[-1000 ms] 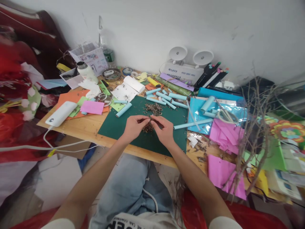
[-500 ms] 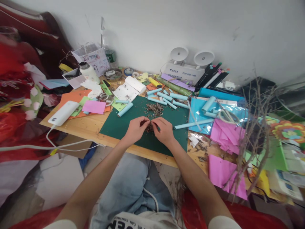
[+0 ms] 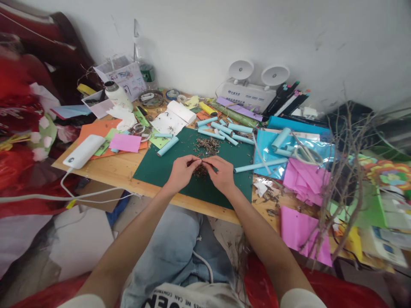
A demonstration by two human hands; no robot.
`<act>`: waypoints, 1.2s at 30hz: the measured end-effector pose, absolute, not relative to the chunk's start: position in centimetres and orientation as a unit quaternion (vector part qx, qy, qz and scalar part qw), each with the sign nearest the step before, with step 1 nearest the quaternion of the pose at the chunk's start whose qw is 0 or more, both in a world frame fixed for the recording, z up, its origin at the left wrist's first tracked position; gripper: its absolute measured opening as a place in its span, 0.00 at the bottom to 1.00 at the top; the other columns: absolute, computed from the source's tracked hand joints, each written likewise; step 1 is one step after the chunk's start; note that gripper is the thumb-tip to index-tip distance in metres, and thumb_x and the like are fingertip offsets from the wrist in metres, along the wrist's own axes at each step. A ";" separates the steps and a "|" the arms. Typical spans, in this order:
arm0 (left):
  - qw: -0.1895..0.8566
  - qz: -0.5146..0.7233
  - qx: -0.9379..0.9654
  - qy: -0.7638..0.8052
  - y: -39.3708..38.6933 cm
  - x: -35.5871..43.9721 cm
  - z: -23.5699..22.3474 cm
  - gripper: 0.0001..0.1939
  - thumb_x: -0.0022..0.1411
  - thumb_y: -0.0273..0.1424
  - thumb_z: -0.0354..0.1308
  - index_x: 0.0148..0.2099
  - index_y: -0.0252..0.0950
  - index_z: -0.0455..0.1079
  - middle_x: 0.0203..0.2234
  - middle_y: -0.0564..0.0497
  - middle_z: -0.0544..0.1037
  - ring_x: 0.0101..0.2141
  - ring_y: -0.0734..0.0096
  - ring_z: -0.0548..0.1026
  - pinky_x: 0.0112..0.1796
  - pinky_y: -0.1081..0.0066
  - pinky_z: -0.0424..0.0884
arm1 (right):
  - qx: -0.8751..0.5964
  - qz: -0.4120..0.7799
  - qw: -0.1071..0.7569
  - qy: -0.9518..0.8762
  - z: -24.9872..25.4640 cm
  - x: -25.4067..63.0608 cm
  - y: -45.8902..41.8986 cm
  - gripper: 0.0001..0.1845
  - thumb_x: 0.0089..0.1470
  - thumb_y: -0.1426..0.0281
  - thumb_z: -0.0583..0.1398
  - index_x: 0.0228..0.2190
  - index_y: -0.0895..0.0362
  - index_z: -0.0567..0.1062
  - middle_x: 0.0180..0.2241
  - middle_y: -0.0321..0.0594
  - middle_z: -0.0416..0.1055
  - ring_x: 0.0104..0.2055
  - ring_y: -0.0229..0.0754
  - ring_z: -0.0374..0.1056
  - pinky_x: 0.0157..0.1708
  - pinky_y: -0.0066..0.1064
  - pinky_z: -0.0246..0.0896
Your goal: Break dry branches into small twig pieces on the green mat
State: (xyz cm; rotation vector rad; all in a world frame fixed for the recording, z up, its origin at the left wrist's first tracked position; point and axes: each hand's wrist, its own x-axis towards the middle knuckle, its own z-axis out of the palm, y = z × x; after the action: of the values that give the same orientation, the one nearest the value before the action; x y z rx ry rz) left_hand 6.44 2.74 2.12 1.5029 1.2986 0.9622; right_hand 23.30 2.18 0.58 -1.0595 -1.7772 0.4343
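Note:
Over the green cutting mat (image 3: 157, 169), my left hand (image 3: 182, 172) and my right hand (image 3: 221, 173) meet with thumbs and fingertips pinched together. Whatever lies between the fingertips is too small to make out. Brown dry bits (image 3: 201, 171) show on the mat just below the fingers. A larger heap of brown dry plant bits (image 3: 208, 146) lies right behind the hands. Several light-blue paper tubes (image 3: 227, 136) are grouped at the mat's back edge. One blue tube (image 3: 168, 146) rests to the left, and a longer blue tube (image 3: 260, 165) lies to the right.
At the back left stand a white bottle (image 3: 118, 95) and a plastic bottle (image 3: 147, 72). A white power bank (image 3: 84, 151) with a cable sits near the left edge. Scissors (image 3: 305, 154), pink paper (image 3: 305, 231) and upright bare twigs (image 3: 346, 184) crowd the right side.
Both hands stay pinched together at nearly the same spot over the mat, with small finger movements. The camera view shifts slightly. Tubes and heap look unmoved.

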 end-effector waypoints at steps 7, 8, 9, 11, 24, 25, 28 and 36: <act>0.406 0.360 0.644 0.540 2.0 7.0 3.0 0.12 0.62 0.37 0.55 0.32 0.36 0.74 0.24 0.52 0.75 0.27 0.72 0.70 0.31 0.73 0.64 | -0.458 0.104 0.417 -0.778 0.8 23.2 1.7 0.11 0.61 0.70 0.53 0.32 0.56 0.75 0.31 0.44 0.74 0.35 0.43 0.69 0.36 0.33 0.65; 0.392 0.361 0.653 0.538 1.9 7.0 3.1 0.12 0.62 0.37 0.54 0.32 0.36 0.74 0.24 0.52 0.75 0.27 0.72 0.70 0.31 0.73 0.64 | -0.465 0.110 0.420 -0.772 0.9 23.2 1.6 0.11 0.61 0.71 0.53 0.32 0.56 0.74 0.31 0.44 0.73 0.34 0.42 0.69 0.35 0.33 0.64; 0.385 0.365 0.658 0.535 1.8 7.0 3.2 0.12 0.62 0.36 0.54 0.32 0.36 0.74 0.24 0.53 0.75 0.27 0.72 0.70 0.32 0.73 0.64 | -0.471 0.124 0.428 -0.761 1.1 23.2 1.6 0.10 0.60 0.71 0.53 0.32 0.57 0.74 0.30 0.43 0.72 0.33 0.42 0.68 0.34 0.32 0.63; 0.391 0.377 0.649 0.533 1.9 6.9 3.0 0.12 0.62 0.37 0.55 0.33 0.35 0.74 0.24 0.53 0.74 0.27 0.73 0.69 0.31 0.73 0.64 | -0.479 0.170 0.452 -0.733 1.2 23.3 1.7 0.08 0.59 0.71 0.54 0.32 0.57 0.74 0.29 0.40 0.72 0.30 0.39 0.67 0.32 0.31 0.63; 0.425 0.385 0.621 0.535 3.5 5.9 2.1 0.13 0.59 0.39 0.59 0.38 0.36 0.80 0.27 0.50 0.80 0.28 0.68 0.74 0.33 0.71 0.68 | -0.448 0.224 0.490 -0.713 1.0 23.5 2.4 0.08 0.57 0.69 0.61 0.37 0.54 0.80 0.35 0.41 0.77 0.33 0.39 0.72 0.36 0.33 0.70; 0.428 0.381 0.622 0.533 3.5 6.0 2.2 0.14 0.59 0.39 0.58 0.38 0.36 0.80 0.26 0.50 0.79 0.28 0.68 0.73 0.32 0.71 0.68 | -0.446 0.214 0.496 -0.714 0.9 23.5 2.4 0.08 0.57 0.68 0.61 0.37 0.54 0.80 0.35 0.41 0.77 0.34 0.39 0.73 0.37 0.33 0.70; 0.444 0.368 0.628 0.522 3.4 6.2 2.5 0.14 0.61 0.39 0.57 0.36 0.36 0.79 0.23 0.52 0.77 0.26 0.70 0.72 0.30 0.72 0.66 | -0.438 0.175 0.499 -0.727 0.4 23.7 2.5 0.08 0.59 0.68 0.60 0.37 0.53 0.80 0.35 0.41 0.77 0.36 0.40 0.73 0.39 0.34 0.70; 0.415 0.338 0.661 0.526 3.0 6.5 3.1 0.12 0.61 0.37 0.56 0.33 0.36 0.76 0.24 0.53 0.76 0.27 0.71 0.71 0.30 0.72 0.64 | -0.435 0.094 0.437 -0.781 0.6 23.7 2.2 0.09 0.61 0.70 0.54 0.35 0.55 0.75 0.34 0.46 0.74 0.38 0.44 0.69 0.40 0.37 0.67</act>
State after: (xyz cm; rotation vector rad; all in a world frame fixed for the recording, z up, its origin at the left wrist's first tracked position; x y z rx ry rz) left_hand 6.51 3.03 3.13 1.6613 1.3216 0.8493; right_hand 23.69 2.21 0.57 -1.0817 -1.9430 0.2338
